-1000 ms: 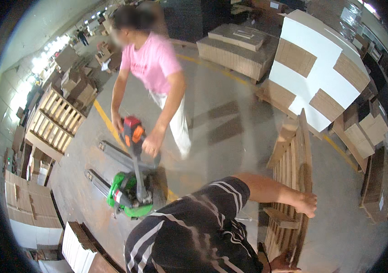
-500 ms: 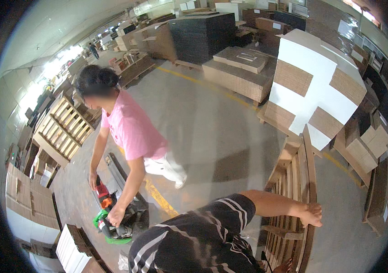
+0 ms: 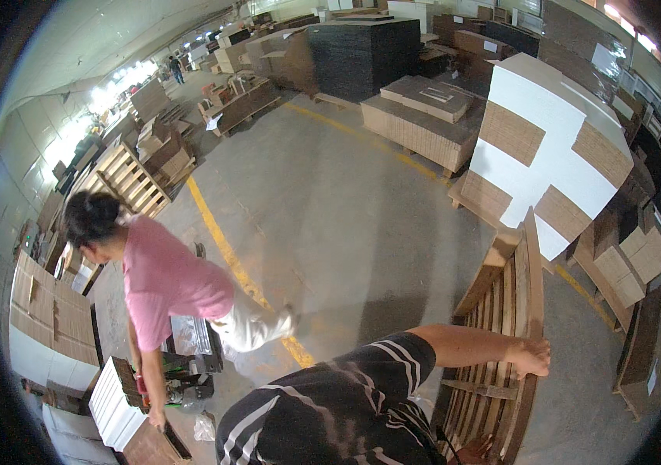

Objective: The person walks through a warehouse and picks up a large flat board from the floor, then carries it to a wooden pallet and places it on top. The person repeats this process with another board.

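A wide grey concrete warehouse floor (image 3: 322, 201), marked with yellow painted lines (image 3: 224, 244), is ringed by goods: a black block-shaped stack (image 3: 365, 58), a low brown cardboard stack (image 3: 419, 128) and, just beyond the work, a tall white-and-brown stack (image 3: 543, 159). A slatted bare-wood pallet (image 3: 533, 294) stands on its side at the person's right. The left hand (image 3: 532, 358) has its fingers closed over the pallet's edge board. The right hand (image 3: 474, 451) is low by the slats, dark and partly cut off; how far its fingers open, or whether they grip, I cannot tell. The pallet's lower end runs out of view. Left, a co-worker in a pink shirt (image 3: 171, 275) bends over a dark wheeled truck (image 3: 198, 341), largely hidden and hard to make out.
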A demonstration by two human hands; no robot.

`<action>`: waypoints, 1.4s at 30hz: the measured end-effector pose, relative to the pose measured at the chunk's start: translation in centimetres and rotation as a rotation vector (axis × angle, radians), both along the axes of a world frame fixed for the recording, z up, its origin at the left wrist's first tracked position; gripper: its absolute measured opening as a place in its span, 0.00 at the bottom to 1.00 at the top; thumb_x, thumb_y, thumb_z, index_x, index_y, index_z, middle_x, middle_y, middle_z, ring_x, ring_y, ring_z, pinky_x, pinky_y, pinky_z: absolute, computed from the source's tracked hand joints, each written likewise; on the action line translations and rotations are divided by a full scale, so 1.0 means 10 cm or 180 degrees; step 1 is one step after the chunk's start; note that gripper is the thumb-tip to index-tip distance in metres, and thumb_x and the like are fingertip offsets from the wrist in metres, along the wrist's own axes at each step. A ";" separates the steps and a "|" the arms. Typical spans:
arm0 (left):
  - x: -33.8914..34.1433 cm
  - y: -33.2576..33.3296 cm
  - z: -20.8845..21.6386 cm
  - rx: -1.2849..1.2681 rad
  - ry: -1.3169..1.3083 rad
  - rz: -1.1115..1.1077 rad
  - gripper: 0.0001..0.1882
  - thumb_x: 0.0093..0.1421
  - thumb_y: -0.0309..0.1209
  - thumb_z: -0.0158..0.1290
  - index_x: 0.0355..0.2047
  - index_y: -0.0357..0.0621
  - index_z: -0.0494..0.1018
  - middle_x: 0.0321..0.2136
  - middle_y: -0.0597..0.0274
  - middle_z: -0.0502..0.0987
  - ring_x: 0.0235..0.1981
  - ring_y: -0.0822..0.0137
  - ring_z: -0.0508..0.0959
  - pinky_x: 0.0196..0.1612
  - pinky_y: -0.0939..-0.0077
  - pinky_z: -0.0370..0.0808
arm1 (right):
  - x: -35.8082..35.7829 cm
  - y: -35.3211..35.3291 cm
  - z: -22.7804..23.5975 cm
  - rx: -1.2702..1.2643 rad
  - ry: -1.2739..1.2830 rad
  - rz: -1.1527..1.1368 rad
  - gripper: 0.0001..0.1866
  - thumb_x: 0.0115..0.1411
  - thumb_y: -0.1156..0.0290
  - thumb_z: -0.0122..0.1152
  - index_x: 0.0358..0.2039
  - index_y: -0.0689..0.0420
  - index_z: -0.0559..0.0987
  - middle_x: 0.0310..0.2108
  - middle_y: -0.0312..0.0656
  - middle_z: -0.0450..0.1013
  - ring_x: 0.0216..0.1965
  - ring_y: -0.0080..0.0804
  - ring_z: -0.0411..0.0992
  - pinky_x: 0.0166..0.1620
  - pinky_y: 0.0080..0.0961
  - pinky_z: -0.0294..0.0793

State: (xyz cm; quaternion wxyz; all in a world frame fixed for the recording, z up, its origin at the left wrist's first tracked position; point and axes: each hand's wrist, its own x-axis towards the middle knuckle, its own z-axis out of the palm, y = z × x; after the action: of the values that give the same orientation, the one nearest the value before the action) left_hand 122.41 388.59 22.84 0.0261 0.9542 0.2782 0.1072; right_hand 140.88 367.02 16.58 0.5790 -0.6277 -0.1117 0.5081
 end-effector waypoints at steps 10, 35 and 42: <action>0.04 0.01 0.06 0.0226 -0.0105 0.0044 0.21 0.34 0.50 0.65 0.17 0.45 0.74 0.18 0.64 0.76 0.24 0.65 0.76 0.29 0.66 0.69 | -0.14 -0.03 0.06 -0.0147 0.0192 0.0102 0.41 0.55 0.52 0.57 0.63 0.48 0.48 0.58 0.45 0.53 0.57 0.43 0.57 0.51 0.48 0.67; 0.27 0.20 0.06 0.0295 0.0138 0.0147 0.24 0.30 0.55 0.64 0.16 0.50 0.72 0.20 0.67 0.77 0.28 0.63 0.76 0.35 0.64 0.71 | 0.16 0.58 -0.28 -0.0186 0.0370 0.1647 0.28 0.54 0.49 0.56 0.50 0.52 0.68 0.36 0.40 0.69 0.34 0.34 0.68 0.41 0.39 0.70; 0.29 0.22 0.10 0.0047 0.0283 0.0105 0.21 0.34 0.49 0.65 0.20 0.48 0.73 0.24 0.65 0.77 0.34 0.60 0.76 0.39 0.62 0.71 | -0.13 0.58 -0.06 -0.0634 -0.0379 0.0851 0.30 0.56 0.54 0.56 0.54 0.59 0.65 0.35 0.44 0.65 0.32 0.37 0.63 0.37 0.36 0.67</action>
State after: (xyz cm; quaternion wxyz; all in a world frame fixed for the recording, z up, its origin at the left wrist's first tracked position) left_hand 125.35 390.74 23.82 0.0050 0.9534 0.2940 0.0672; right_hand 139.57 372.77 16.01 0.4336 -0.6906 -0.1773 0.5510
